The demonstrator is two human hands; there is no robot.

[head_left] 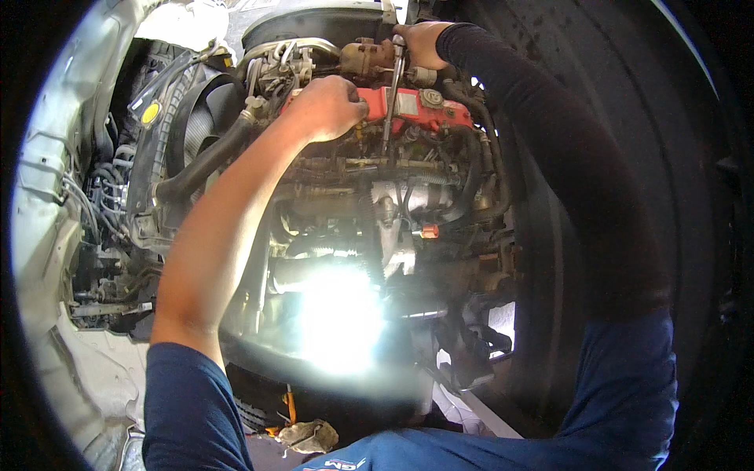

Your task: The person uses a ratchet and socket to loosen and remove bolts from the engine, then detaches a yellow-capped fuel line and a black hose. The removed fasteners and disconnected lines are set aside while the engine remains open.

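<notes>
Over the red valve cover [377, 104] of an engine, my left hand [334, 108] is closed with its fingers curled under. Whatever it may hold is hidden. Farther off and to the right, my right hand [422, 45] grips the far end of a long shiny metal wrench [395, 78]. The wrench runs toward me across the valve cover, and its near end reaches the parts just in front of the cover. A round oil filler cap [430, 97] sits on the cover, right of the wrench.
Left of the engine stand a fan shroud [188, 118] and a thick black hose [203, 159]. A bright light [342, 322] glares over the lower engine parts. Near me lies a crumpled beige cloth [310, 436]. A large dark panel [542, 235] rises along the right.
</notes>
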